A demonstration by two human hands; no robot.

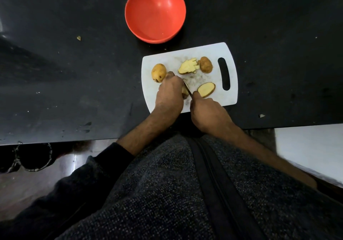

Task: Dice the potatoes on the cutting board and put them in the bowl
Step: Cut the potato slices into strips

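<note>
Potatoes lie spread over the white cutting board (189, 54) on the dark worktop (74, 63). A whole potato (158, 72) sits at the board's left edge, just beside the left hand (169, 96). A second whole potato (206, 64) lies near the handle slot, touching a partly cut slab (187, 66) whose far end is already notched into strips. A cut half (206, 89) rests flesh up toward the near right of the board, just beyond the right hand (206, 112).

The left hand's fingers (170, 75) curl down over a potato piece (185, 91), pressing it onto the board; only a pale sliver of it shows at the hand's right side. The right hand's fingers are wrapped round the handle of a knife (188, 91), whose thin dark blade slants up and left and meets that held piece right against the left hand.

The red bowl (155, 12) stands on the worktop beyond the board's far left corner, apart from it, with nothing visible inside. Small scraps (79, 38) dot the worktop.
</note>
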